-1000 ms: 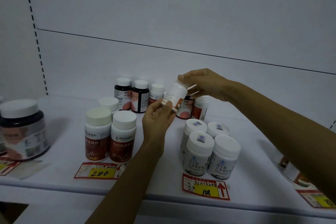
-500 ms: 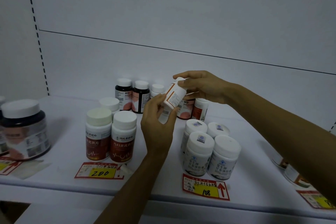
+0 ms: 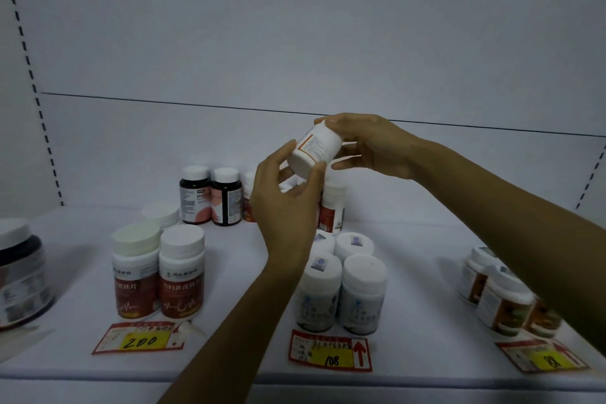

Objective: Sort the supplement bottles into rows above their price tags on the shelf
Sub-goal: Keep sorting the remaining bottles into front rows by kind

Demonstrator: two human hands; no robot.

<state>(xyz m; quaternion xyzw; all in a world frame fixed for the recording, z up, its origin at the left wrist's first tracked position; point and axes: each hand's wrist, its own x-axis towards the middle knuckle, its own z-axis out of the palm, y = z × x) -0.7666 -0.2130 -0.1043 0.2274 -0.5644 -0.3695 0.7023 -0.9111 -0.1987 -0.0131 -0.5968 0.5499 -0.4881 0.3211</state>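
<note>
A small white bottle point(image 3: 314, 151) with an orange-edged label is held tilted in the air above the shelf point(image 3: 229, 272). My left hand point(image 3: 288, 207) grips its lower end and my right hand point(image 3: 370, 144) holds its upper end. Below stand red-labelled bottles point(image 3: 157, 272) above the 200 price tag point(image 3: 141, 338). White bottles point(image 3: 344, 285) stand above the 108 price tag point(image 3: 331, 354). Orange-labelled bottles point(image 3: 501, 298) stand above a third price tag point(image 3: 541, 357) at the right, partly behind my right forearm.
Dark bottles with pink labels point(image 3: 211, 197) stand at the back of the shelf, with a white and red bottle point(image 3: 333, 207) beside them. A large dark jar point(image 3: 19, 272) sits at the far left edge. The white back panel rises behind.
Both hands have lifted the small white bottle higher and turned it, so its printed label side now faces me. The bottles on the shelf have not moved.
</note>
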